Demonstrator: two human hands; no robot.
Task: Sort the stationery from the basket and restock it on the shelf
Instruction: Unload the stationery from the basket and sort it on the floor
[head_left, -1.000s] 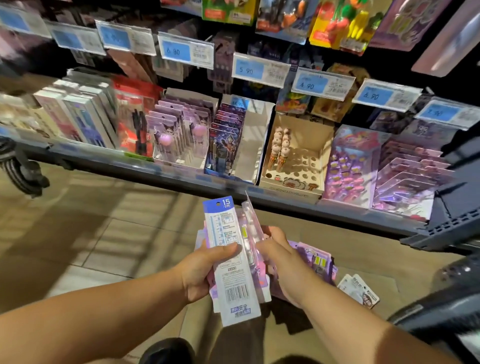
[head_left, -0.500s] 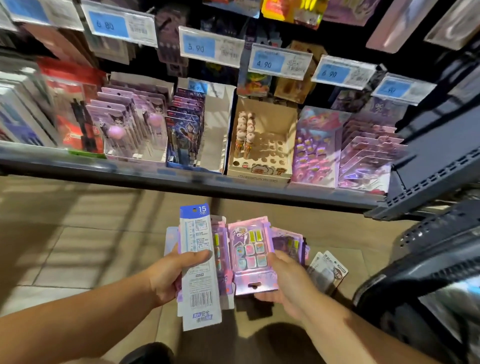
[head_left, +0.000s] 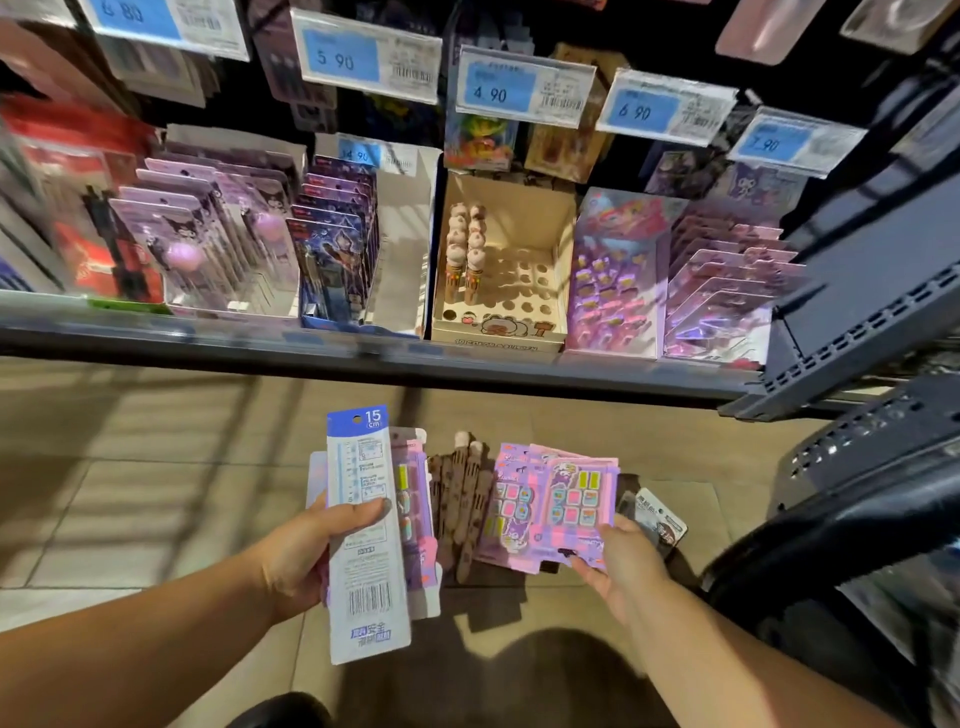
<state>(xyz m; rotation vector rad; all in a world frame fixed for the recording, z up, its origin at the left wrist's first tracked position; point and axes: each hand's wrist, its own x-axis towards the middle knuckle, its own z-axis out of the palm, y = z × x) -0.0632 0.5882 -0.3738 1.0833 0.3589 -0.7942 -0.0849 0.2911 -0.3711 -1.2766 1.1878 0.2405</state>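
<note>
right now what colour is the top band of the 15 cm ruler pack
Blue, with white "15 cm" lettering, on the ruler pack; head view.

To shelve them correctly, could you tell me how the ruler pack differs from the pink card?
The ruler pack is long, narrow and white with a blue top; the pink card is shorter and wider. The left hand holds the ruler pack, the right hand the pink card. Both are flat packs.

left hand (head_left: 306, 556): thumb curled over, gripping | right hand (head_left: 621, 564): pinching | both forearms extended
</note>
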